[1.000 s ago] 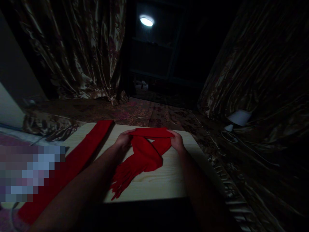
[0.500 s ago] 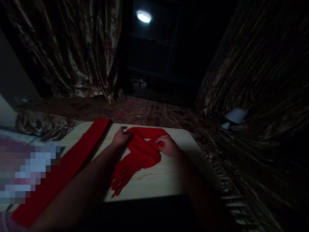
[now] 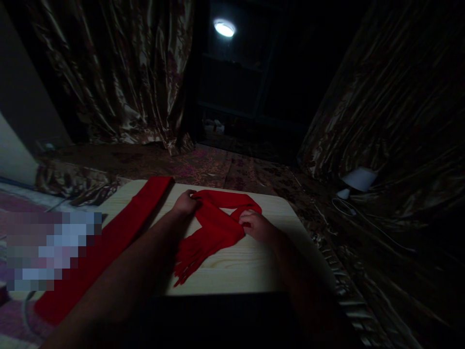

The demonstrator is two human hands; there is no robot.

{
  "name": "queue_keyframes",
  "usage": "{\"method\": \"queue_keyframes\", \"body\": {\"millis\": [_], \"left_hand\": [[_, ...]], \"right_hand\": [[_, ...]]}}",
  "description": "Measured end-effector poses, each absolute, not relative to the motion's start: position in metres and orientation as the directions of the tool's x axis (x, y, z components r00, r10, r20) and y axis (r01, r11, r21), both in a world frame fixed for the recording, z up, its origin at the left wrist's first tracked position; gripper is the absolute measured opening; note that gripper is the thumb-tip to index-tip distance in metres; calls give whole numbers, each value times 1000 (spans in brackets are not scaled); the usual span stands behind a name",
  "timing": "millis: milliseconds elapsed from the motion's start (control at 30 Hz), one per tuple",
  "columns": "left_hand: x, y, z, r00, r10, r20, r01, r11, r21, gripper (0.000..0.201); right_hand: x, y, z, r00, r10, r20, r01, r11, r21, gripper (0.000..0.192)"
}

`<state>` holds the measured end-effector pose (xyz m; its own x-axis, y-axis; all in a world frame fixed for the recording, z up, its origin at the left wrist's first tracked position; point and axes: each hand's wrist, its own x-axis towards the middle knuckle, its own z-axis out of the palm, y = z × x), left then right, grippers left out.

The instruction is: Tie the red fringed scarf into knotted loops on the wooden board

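Observation:
A red fringed scarf (image 3: 214,230) lies looped on a pale wooden table (image 3: 236,271), its tassels pointing toward me on the left. At the loop's upper left corner, my left hand (image 3: 186,202) is closed on the cloth. On the loop's right side, my right hand (image 3: 257,226) pinches the scarf's edge between thumb and fingers. A long folded strip of red cloth (image 3: 119,237) stretches along the table's left side, beyond my left forearm. Whether it joins the looped scarf cannot be seen.
A small white lamp (image 3: 360,179) with a cord stands right of the table. Patterned curtains (image 3: 145,87) hang on both sides of a dark window showing a bright round light (image 3: 224,28). A pixelated patch hides an area at left.
My right hand has shifted slightly down the loop and its fingers have closed on the edge. My left fingers have closed on the upper corner. The whole view has shifted a little.

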<state>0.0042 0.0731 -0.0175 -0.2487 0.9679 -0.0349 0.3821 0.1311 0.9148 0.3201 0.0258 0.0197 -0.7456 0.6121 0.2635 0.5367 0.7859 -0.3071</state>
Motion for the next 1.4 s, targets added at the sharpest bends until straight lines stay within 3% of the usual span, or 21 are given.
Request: {"method": "queue_keyframes", "body": {"millis": [100,233,367,500,567,867,1100,1233,1333,1400], "left_hand": [[3,74,-18,-245,968,-54,388,149,910,62],[3,76,-20,-236,970,-52,366,138,920,58],[3,75,-18,-235,970,-65,320,140,937,66],[5,69,-12,-235,970,-65,335,144,931,70],[5,66,-9,-230,972,-56,365,139,921,72],[5,67,-11,-218,975,-45,392,130,911,73],[8,61,-4,-255,964,-73,391,171,904,76],[9,61,-4,-234,969,-82,368,167,915,76],[8,62,-7,-250,967,-58,359,148,922,73],[8,64,-9,-257,966,-38,347,129,929,71]], "right_hand": [[324,19,28,-710,661,242,585,746,-318,26],[301,-18,42,-617,649,445,608,752,-254,34],[264,-58,51,-792,523,314,539,841,-41,23],[241,-69,44,-813,534,234,576,798,180,6],[237,-68,37,-796,551,250,602,761,242,12],[234,-66,30,-805,542,239,592,754,283,14],[265,-61,56,-859,476,190,505,849,155,6],[276,-63,48,-858,467,213,461,884,-81,19],[280,-48,37,-710,612,348,536,790,-297,23],[286,-29,33,-527,741,415,664,664,-343,24]]}}
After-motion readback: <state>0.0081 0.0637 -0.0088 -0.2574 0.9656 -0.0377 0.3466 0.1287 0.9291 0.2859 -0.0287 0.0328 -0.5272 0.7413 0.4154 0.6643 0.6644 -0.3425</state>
